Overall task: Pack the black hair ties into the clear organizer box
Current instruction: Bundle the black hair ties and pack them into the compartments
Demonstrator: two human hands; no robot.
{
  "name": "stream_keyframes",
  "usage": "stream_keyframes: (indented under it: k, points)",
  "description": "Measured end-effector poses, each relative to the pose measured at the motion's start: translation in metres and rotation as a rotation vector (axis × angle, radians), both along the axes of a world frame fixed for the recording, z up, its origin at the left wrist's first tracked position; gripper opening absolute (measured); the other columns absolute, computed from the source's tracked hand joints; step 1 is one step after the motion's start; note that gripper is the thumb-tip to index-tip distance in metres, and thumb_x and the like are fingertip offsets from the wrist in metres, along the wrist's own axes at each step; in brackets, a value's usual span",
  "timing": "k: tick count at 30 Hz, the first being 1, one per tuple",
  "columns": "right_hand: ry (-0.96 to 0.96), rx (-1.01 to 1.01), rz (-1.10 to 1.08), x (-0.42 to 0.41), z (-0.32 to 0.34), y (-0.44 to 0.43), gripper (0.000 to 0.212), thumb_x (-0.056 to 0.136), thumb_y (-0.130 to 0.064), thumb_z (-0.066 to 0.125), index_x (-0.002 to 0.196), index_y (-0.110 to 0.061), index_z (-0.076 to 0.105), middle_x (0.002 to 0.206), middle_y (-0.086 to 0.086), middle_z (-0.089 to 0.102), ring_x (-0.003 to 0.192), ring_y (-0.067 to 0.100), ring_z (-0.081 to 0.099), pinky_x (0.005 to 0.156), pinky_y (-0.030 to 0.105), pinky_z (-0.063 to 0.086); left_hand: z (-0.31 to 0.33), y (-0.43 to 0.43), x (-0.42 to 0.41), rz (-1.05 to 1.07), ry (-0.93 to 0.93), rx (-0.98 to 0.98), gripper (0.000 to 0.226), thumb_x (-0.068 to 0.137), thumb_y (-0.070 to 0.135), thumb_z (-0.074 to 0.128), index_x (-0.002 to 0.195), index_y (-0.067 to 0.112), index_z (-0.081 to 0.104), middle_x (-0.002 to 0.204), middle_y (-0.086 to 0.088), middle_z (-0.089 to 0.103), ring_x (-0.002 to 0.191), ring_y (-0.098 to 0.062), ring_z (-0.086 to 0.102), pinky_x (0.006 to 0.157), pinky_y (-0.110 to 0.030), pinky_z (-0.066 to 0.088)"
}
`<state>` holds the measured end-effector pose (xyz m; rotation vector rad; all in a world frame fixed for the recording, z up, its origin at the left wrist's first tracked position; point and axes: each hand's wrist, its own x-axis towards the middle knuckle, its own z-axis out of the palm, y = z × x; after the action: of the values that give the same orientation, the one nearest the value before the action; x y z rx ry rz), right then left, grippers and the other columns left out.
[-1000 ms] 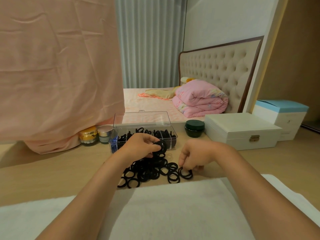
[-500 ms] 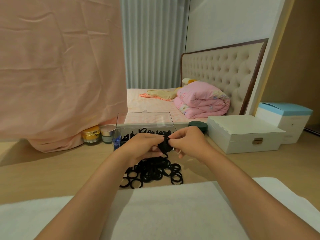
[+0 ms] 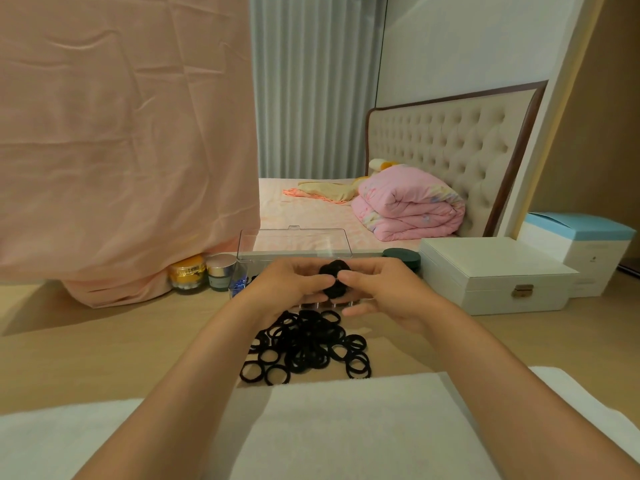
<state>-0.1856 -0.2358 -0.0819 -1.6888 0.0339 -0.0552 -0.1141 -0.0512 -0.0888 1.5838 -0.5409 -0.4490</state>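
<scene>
I record left hand [image 3: 291,285] and right hand [image 3: 377,292] pinching a bunch of black elastic hair ties [image 3: 334,280] at the clear plastic organizer box [image 3: 296,244], probably compacting it to fit.

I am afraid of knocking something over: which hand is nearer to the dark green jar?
Right. The right hand is just in front of the dark green jar; the left hand is further left, across the bunch of hair ties that both hands hold.
</scene>
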Motion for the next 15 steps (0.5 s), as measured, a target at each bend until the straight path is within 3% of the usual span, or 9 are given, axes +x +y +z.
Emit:
stream_keyframes:
  k: [3,6,11,15]
  points:
    - [-0.016,0.050,-0.053,0.010,0.012,-0.003,0.019,0.094,-0.008,0.070,0.113,-0.006,0.074,0.105,0.015,0.078,0.096,0.030,0.077,0.067,0.031,0.064,0.013,-0.007,0.008,0.119,-0.062,0.001,0.032,0.088,0.010,0.076,0.118,0.015,0.068,0.106,-0.010,0.075,0.091,-0.019,0.076,0.084,-0.032,0.062]
    - [-0.023,0.012,-0.101,0.026,0.027,-0.010,0.015,0.093,-0.008,0.071,0.108,-0.007,0.075,0.099,0.015,0.078,0.089,0.028,0.077,0.066,0.031,0.064,0.028,-0.016,0.020,0.184,-0.161,0.049,0.019,0.088,0.012,0.076,0.107,0.012,0.072,0.099,-0.010,0.076,0.085,-0.016,0.076,0.079,-0.030,0.063]
    - [0.009,-0.163,-0.257,0.061,0.039,-0.019,0.024,0.091,-0.007,0.074,0.113,0.001,0.072,0.097,0.019,0.077,0.079,0.026,0.078,0.056,0.029,0.060,0.032,-0.022,0.047,0.201,-0.366,0.271,0.025,0.093,0.032,0.070,0.116,0.022,0.070,0.106,0.003,0.072,0.091,-0.011,0.070,0.079,-0.026,0.054]
    - [0.071,-0.426,-0.322,0.081,0.022,-0.016,0.014,0.089,-0.008,0.077,0.101,-0.003,0.073,0.088,0.018,0.076,0.079,0.032,0.077,0.056,0.030,0.061,0.014,-0.022,0.061,0.219,-0.489,0.450,0.026,0.099,0.028,0.058,0.124,0.026,0.064,0.116,0.005,0.066,0.091,-0.006,0.061,0.072,-0.018,0.044]
